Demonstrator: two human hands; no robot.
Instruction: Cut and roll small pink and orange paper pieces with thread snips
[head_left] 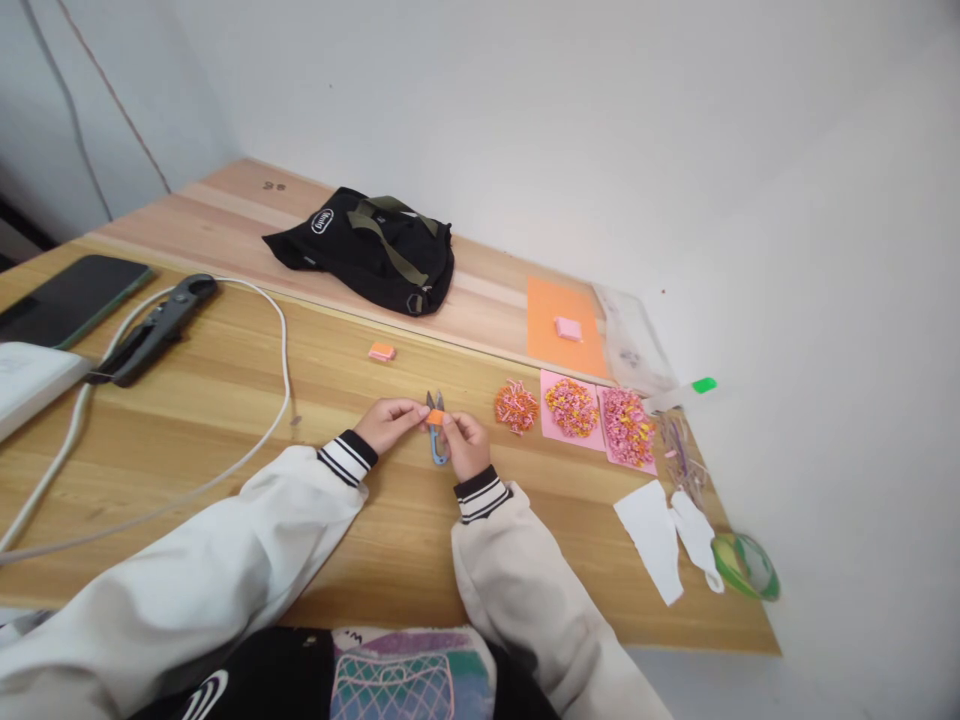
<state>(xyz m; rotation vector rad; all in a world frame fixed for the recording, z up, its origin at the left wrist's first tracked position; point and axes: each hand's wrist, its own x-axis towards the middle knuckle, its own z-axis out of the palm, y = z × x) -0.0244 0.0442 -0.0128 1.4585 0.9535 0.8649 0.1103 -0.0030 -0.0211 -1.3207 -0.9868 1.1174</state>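
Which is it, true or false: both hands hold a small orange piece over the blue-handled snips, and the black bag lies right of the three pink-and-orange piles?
Wrong on one point: the head view shows the black bag left of the three pink-and-orange piles. The left hand and right hand do hold a small orange piece over the blue-handled snips.

smooth wooden table (405, 560), matt cloth bag (337, 255); orange piece (435, 417) perhaps paper.

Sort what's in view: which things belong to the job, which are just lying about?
Likely in use:
orange piece, in left hand and right hand
blue-handled scissors
pink-and-orange piles

Probably just lying about:
black bag
phone
white cable
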